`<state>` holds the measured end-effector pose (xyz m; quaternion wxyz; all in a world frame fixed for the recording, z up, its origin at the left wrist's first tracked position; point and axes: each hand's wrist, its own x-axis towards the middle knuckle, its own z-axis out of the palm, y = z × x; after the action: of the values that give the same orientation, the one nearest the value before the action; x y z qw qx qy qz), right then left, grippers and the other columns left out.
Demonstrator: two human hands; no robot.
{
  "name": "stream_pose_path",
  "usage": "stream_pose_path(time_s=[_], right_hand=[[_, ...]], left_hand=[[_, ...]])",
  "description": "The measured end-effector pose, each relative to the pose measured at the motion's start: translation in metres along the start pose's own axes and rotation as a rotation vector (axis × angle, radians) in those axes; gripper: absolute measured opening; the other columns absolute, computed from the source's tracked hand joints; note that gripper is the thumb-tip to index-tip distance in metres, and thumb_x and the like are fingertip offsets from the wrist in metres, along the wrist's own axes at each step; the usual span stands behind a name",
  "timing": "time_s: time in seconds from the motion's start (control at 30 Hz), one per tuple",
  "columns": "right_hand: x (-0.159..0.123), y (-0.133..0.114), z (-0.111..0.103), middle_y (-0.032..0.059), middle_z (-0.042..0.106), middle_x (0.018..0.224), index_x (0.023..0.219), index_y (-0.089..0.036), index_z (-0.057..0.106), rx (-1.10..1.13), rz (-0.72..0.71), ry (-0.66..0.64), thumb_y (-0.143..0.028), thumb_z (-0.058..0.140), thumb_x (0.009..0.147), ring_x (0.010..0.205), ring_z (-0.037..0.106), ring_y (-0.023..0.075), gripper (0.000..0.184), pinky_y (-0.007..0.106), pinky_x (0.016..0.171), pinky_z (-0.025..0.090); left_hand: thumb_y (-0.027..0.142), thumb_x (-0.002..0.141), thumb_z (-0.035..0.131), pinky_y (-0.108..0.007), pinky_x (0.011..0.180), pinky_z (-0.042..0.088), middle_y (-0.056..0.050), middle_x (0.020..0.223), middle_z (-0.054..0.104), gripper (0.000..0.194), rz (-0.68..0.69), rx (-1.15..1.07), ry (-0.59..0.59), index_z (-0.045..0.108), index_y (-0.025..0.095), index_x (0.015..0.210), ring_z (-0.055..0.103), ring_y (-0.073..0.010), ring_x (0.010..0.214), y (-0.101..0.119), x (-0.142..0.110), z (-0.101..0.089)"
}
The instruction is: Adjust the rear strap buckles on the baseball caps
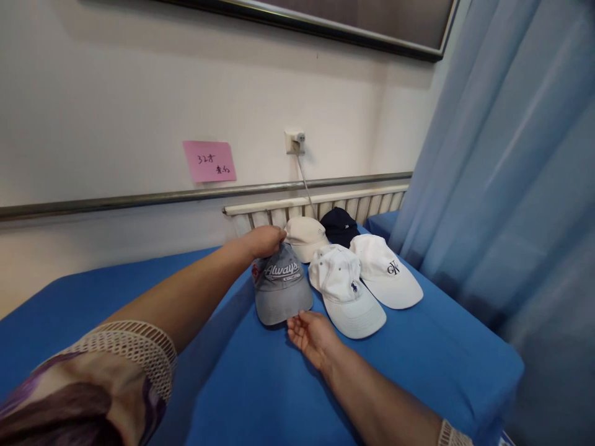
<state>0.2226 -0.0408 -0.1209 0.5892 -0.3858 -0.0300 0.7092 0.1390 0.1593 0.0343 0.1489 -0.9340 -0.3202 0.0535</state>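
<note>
A grey baseball cap with "Always" lettering faces me on the blue-covered table. My left hand is closed on the top of its crown. At the brim's lower right edge, my right hand pinches the rim between thumb and fingers, palm turned up. Just right of the grey cap lies a white cap with a small dark emblem, and beyond it a white cap with a "CK" mark. Behind these sit a cream cap and a navy cap.
Blue cloth covers the table. A radiator and a metal rail run along the wall behind. A cord hangs from a wall socket, near a pink note. A blue curtain hangs at the right.
</note>
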Motion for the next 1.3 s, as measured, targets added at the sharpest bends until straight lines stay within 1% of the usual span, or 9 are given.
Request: stream_pose_path(time_s=[0.33,0.53,0.63,0.77,0.8,0.87,0.97,1.13,1.3], right_hand=[[-0.017,0.001,0.011,0.0057,0.067,0.066,0.081,-0.013,0.056,-0.016,0.032,0.052,-0.016,0.041,0.098,0.055,0.065,0.0111,0.023,0.021,0.056,0.053],[-0.011,0.000,0.004,0.0066,0.066,0.065,0.081,-0.013,0.057,-0.087,0.093,0.030,-0.027,0.040,0.100,0.050,0.062,0.0123,0.029,0.022,0.050,0.049],[-0.011,0.003,-0.003,0.0052,0.065,0.065,0.082,-0.013,0.058,-0.166,0.091,-0.023,-0.033,0.039,0.101,0.049,0.060,0.0112,0.033,0.021,0.050,0.047],[-0.018,0.011,-0.007,0.0028,0.066,0.066,0.086,-0.014,0.059,-0.305,0.013,-0.131,-0.035,0.052,0.095,0.048,0.059,0.0097,0.024,0.019,0.049,0.044],[-0.020,0.012,-0.007,0.0024,0.066,0.067,0.086,-0.014,0.059,-0.341,-0.005,-0.153,-0.035,0.056,0.093,0.048,0.058,0.0093,0.023,0.019,0.048,0.043],[-0.024,0.015,-0.008,0.0018,0.066,0.066,0.086,-0.014,0.059,-0.400,-0.037,-0.187,-0.036,0.060,0.090,0.046,0.057,0.0087,0.023,0.019,0.047,0.042],[-0.027,0.017,-0.009,0.0013,0.066,0.067,0.086,-0.014,0.058,-0.463,-0.088,-0.194,-0.044,0.066,0.084,0.046,0.056,0.0083,0.031,0.019,0.047,0.042],[-0.027,0.023,-0.013,-0.0003,0.065,0.066,0.083,-0.016,0.056,-0.591,-0.174,-0.183,-0.049,0.068,0.080,0.045,0.055,0.0081,0.036,0.018,0.044,0.041],[-0.027,0.035,-0.016,-0.0043,0.063,0.061,0.076,-0.017,0.055,-0.753,-0.248,-0.239,-0.038,0.073,0.076,0.042,0.051,0.0075,0.027,0.017,0.040,0.034]], left_hand=[[0.015,0.073,0.056,-0.028,0.080,0.049,-0.009,0.093,0.073,0.023,-0.046,-0.098,0.003,0.070,0.018,0.091,0.067,-0.0228,0.091,0.006,0.000,0.000],[0.014,0.077,0.051,-0.032,0.082,0.050,-0.013,0.102,0.072,0.028,-0.116,-0.199,0.094,0.069,0.016,0.100,0.066,-0.0253,0.096,0.010,-0.011,0.002],[0.018,0.083,0.048,-0.031,0.083,0.050,-0.013,0.107,0.071,0.031,-0.176,-0.281,0.170,0.066,0.015,0.108,0.065,-0.0241,0.095,0.028,-0.045,0.009],[0.025,0.088,0.043,-0.028,0.075,0.052,-0.008,0.099,0.073,0.031,-0.240,-0.424,0.214,0.065,0.017,0.110,0.067,-0.0193,0.082,0.069,-0.123,0.033],[0.029,0.088,0.044,-0.030,0.073,0.052,-0.007,0.094,0.073,0.030,-0.290,-0.562,0.228,0.065,0.018,0.106,0.067,-0.0194,0.077,0.079,-0.144,0.040],[0.035,0.088,0.045,-0.031,0.069,0.051,-0.004,0.085,0.072,0.028,-0.370,-0.774,0.186,0.065,0.020,0.100,0.065,-0.0194,0.070,0.096,-0.181,0.053],[0.039,0.086,0.046,-0.031,0.068,0.048,-0.002,0.077,0.069,0.028,-0.455,-0.886,0.119,0.064,0.020,0.094,0.063,-0.0199,0.069,0.107,-0.222,0.065],[0.046,0.088,0.041,-0.029,0.061,0.040,0.000,0.069,0.063,0.031,-0.540,-0.810,0.033,0.057,0.021,0.077,0.058,-0.0190,0.066,0.107,-0.257,0.077],[0.045,0.088,0.042,-0.029,0.061,0.035,-0.001,0.070,0.063,0.030,-0.494,-0.711,-0.051,0.055,0.022,0.073,0.057,-0.0193,0.067,0.112,-0.263,0.087]])
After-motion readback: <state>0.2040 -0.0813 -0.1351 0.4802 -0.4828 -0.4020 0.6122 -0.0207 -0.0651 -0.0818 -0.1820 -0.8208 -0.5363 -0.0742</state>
